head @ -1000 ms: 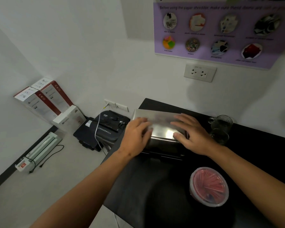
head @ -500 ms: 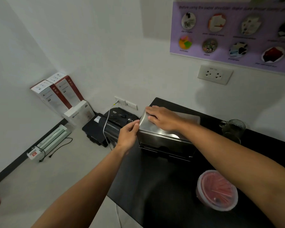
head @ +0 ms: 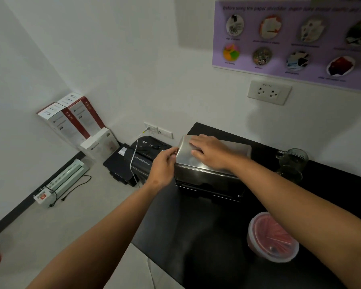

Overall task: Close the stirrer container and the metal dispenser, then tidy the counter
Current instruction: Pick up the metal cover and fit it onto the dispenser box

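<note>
right hand (head: 209, 152) flat on metal dispenser (head: 208, 174), left hand (head: 164, 163) seemingly pinching its side

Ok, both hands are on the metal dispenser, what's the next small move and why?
Probably press the lid flat with the right hand while the left hand steadies the metal dispenser at its left end; the stirrer container already looks lidded.

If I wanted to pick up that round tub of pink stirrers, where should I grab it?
Probably from above, fingers spread around the rim of the stirrer container. It is round and wide, its lid is on, and it stands upright on the black counter with open space around it.
</note>
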